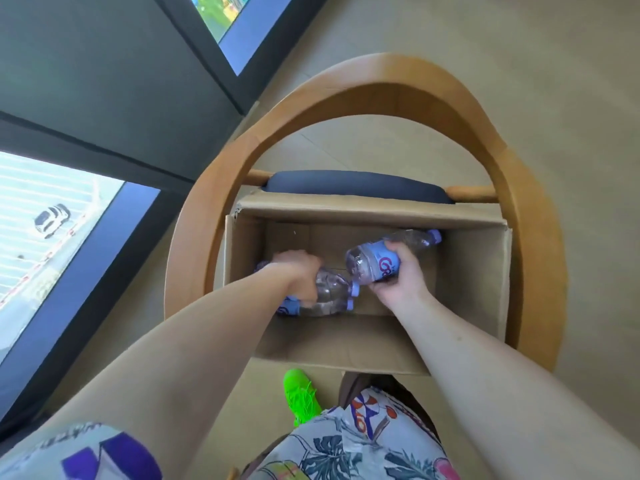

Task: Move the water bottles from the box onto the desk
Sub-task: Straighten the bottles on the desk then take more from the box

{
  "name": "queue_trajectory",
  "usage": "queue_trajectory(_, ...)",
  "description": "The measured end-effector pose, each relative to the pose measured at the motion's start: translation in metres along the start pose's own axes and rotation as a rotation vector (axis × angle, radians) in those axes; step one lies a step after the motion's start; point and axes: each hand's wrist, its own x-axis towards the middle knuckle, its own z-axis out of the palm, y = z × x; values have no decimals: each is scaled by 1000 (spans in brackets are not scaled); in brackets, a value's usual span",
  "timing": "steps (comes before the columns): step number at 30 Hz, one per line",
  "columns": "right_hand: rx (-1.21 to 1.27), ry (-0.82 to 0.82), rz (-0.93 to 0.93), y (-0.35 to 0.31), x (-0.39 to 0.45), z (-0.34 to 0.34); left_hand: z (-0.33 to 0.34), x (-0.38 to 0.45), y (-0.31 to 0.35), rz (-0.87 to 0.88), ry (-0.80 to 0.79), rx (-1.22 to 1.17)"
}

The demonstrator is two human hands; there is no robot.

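I am looking straight down into an open cardboard box (481,271) that sits on the seat of a wooden chair (533,237); the chair's curved back arches round the far side, and its dark cushion (360,188) shows just beyond the box's far flap.

My right hand (398,271) is inside the box, right of centre; its fingers and thumb are curled round a clear water bottle with a purple label (377,263), which lies tilted, base toward the near left and purple cap up at the far right corner.

My left hand (301,271) reaches into the left part of the box, knuckles up; it rests over a bottle lying on the box floor (329,292), with the fingers bent down on its far side, but I cannot tell whether they actually grip it, since the hand is blurred and hides them; the cap of this bottle points right, just beside the base of the held one.

Another bottle (291,308) lies under my left wrist at the near left, its purple label showing.

Near me, a bright green shoe (301,393) stands on the beige floor; patterned clothing (363,445) fills the near edge; dark-framed windows (52,237) run along the left.
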Motion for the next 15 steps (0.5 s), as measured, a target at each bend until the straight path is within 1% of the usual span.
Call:
queue_trajectory(2, 7, -30, -7, 3, -13, -3, -1, -13, -1, -12, -49, -59)
queue_trajectory(4, 5, -44, -8, 6, -26, -3, 4, -25, -2, -28, -61, -114)
queue_trajectory(8, -87, -83, -45, 16, -59, -5, 12, -54, -1, -16, -21, -157)
queue_trajectory(11, -110, -151, -81, 21, -87, -11, 16, -78, 1, -9, 17, -158)
queue_trajectory(15, -159, -231, -142, 25, -130, -21, 22, -116, 8, 10, 129, -145)
